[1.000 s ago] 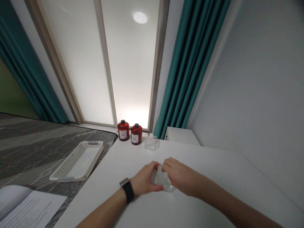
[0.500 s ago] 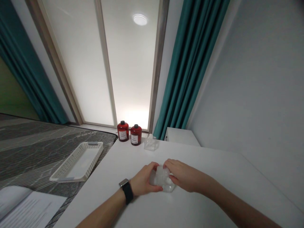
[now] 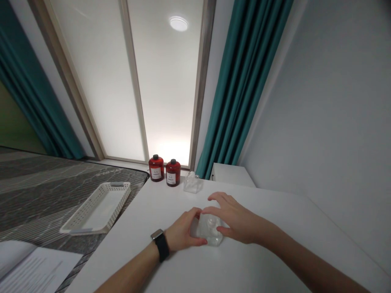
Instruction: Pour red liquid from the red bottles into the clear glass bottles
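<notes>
A small clear bottle (image 3: 211,232) stands on the white table (image 3: 269,264) in front of me, its rounded neck facing up. My left hand (image 3: 182,231) grips it from the left, thumb near its front edge and fingers behind. Above the neck and to its right, my right hand (image 3: 236,219) is open with the fingers spread and curved. Whether its fingertips touch the bottle I cannot tell. Another clear bottle (image 3: 192,184) of similar look stands at the table's far edge.
Two red bottles with black caps, a left one (image 3: 156,169) and a right one (image 3: 173,174), stand at the far left corner. On the dark patterned surface to the left are a white basket (image 3: 114,211) and an open booklet (image 3: 45,264). A white cabinet (image 3: 233,173) stands behind the table.
My right hand has loosened from the top of the clear bottle, lifting and spreading its fingers. My left hand keeps its grip. The whole view has shifted slightly.
</notes>
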A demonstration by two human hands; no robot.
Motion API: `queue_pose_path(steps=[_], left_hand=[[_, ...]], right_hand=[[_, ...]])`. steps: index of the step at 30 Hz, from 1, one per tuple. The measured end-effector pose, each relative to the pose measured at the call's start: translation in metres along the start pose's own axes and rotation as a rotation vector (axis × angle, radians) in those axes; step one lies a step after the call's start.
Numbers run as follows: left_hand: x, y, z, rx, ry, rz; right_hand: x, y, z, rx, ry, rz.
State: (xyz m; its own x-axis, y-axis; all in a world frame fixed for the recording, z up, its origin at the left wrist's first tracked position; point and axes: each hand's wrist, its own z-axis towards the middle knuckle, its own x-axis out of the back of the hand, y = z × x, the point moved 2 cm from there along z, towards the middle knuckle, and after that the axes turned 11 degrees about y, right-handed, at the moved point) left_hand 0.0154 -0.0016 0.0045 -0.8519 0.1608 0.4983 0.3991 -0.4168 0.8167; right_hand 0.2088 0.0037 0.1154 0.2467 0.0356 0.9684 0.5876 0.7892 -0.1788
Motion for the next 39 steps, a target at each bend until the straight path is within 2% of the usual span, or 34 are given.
queue_pose_path(steps=[3, 6, 12, 15, 19, 21, 26, 29, 34, 39], left_hand=[[0.0, 0.001, 0.0, 0.001, 0.005, -0.008], [-0.001, 0.0, 0.0, 0.005, 0.003, -0.009], [-0.002, -0.005, -0.001, 0.022, 0.014, 0.037], [-0.002, -0.004, -0.001, 0.005, 0.005, 0.021], [-0.001, -0.003, -0.001, -0.014, 0.003, 0.017], [-0.001, -0.002, 0.0, -0.012, 0.001, 0.013], [0.0, -0.002, 0.001, 0.014, -0.001, 0.024], [0.0, -0.002, 0.0, 0.016, 0.0, 0.039], [-0.002, -0.004, -0.001, -0.01, -0.005, 0.033], [-0.002, -0.004, -0.001, -0.006, -0.001, 0.024]], right_hand=[[-0.001, 0.003, 0.004, 0.121, 0.0, -0.054], [-0.008, 0.001, 0.012, 0.153, 0.014, -0.118], [-0.021, -0.009, 0.016, 0.059, 0.114, -0.331], [-0.018, -0.011, 0.011, 0.036, 0.107, -0.25], [-0.012, -0.013, 0.009, 0.128, 0.035, -0.153], [-0.014, -0.014, 0.01, 0.125, 0.024, -0.18], [-0.03, -0.019, 0.016, 0.01, 0.078, -0.356], [-0.029, -0.022, 0.014, -0.031, 0.09, -0.354], [-0.009, -0.018, 0.006, 0.069, -0.053, -0.169], [0.002, -0.013, 0.003, 0.124, -0.192, -0.165]])
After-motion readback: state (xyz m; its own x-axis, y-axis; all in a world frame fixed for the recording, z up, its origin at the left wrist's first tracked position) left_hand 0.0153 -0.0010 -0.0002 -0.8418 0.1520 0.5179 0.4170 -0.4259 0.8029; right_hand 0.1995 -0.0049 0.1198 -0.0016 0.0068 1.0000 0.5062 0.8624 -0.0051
